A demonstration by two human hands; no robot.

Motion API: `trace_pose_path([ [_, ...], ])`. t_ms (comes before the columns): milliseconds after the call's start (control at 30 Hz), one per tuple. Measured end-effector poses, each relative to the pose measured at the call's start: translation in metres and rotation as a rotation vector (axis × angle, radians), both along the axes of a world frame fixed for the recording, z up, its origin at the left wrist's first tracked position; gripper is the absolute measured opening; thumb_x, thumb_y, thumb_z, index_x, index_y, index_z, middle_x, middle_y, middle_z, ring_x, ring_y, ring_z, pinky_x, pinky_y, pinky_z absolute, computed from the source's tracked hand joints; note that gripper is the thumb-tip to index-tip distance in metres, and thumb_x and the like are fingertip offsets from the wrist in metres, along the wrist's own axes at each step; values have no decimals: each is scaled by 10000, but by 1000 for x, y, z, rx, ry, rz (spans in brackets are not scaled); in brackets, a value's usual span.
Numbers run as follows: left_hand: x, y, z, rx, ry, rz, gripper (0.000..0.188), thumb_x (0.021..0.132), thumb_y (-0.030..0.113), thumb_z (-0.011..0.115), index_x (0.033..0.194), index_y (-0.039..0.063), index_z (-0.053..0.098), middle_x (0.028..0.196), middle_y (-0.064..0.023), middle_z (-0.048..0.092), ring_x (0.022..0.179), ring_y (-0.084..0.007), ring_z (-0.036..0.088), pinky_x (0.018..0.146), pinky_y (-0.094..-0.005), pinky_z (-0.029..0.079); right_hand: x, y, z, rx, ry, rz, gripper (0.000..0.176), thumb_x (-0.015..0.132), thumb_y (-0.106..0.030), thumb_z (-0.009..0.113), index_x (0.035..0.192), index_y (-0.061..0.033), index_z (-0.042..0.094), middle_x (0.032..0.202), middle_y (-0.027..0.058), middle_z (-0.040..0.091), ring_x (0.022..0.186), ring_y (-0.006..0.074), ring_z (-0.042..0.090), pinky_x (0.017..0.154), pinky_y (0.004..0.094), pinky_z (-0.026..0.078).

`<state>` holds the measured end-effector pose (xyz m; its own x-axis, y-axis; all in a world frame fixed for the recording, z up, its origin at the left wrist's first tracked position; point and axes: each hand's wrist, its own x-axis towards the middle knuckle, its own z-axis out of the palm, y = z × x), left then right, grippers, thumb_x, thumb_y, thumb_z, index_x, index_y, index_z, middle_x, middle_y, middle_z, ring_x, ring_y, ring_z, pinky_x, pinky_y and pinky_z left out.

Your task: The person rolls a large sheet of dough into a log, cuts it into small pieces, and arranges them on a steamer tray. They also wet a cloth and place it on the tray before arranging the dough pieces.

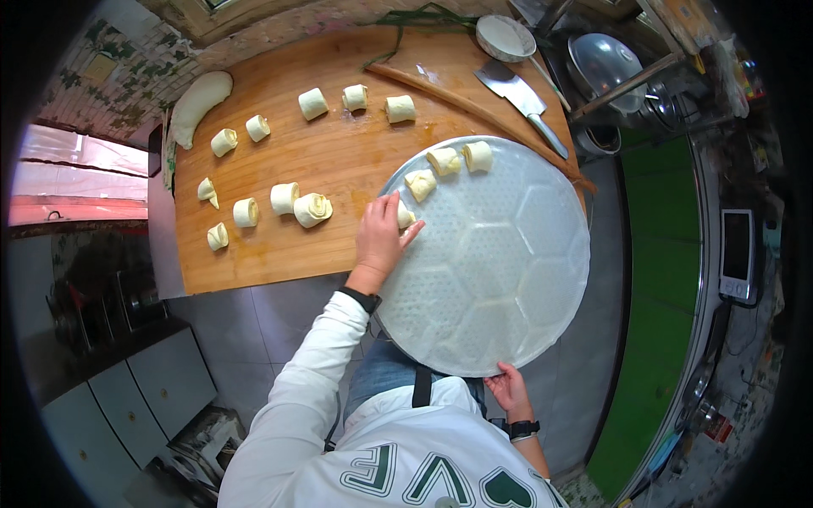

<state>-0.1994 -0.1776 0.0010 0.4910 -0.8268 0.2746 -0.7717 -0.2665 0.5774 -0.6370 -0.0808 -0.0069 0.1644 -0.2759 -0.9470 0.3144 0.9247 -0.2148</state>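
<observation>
A round steamer tray with a pale liner (489,254) juts over the wooden board's front edge. My left hand (383,230) has its fingers around a rolled dough piece (404,216) at the tray's left rim. Three more dough rolls (444,161) sit along the upper left of the tray. My right hand (508,384) grips the tray's near rim from below. Several cut dough rolls (313,209) lie on the board to the left, some in a row (312,104) farther back. A small dough scrap (207,190) rests at the board's left side.
The wooden board (273,260) holds a long dough log (203,105) at far left, a rolling pin (457,101) behind the tray, a cleaver (521,98) and a white bowl (506,38). Metal pots (606,66) stand at back right. A green cabinet (664,254) is on the right.
</observation>
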Motion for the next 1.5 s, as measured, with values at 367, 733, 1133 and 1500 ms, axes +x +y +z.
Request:
trace_pose_path([
  [367,111,68,25,195,-228,88,583,739,184,834,1247,57,578,1194,-134,580,1154,-338,546,980,-439,476,0,-1,-1,-26,3,19,226,923,-173,647,1118,-60,620,1071,85,684,981,227,648,800,381,555],
  [733,116,76,14,215,-252,-116,852,731,154,817,1479,95,413,1424,-131,476,1299,-349,478,1066,-432,444,-3,-1,1,-40,-17,38,216,935,-177,640,1112,-52,630,1060,86,696,970,220,657,803,372,554],
  [1133,120,63,37,264,-65,-219,565,765,132,798,1290,96,591,1318,-109,548,1188,-344,567,996,-428,489,-4,0,-1,-52,-17,31,212,935,-175,648,1096,-37,639,1031,96,703,939,220,670,776,365,571],
  [1500,28,59,39,1,143,15,474,770,266,840,1111,31,609,1033,-153,634,974,-358,607,839,-428,504,-9,3,-10,-56,-13,28,209,934,-179,649,1091,-40,637,1024,103,702,924,220,669,778,372,570],
])
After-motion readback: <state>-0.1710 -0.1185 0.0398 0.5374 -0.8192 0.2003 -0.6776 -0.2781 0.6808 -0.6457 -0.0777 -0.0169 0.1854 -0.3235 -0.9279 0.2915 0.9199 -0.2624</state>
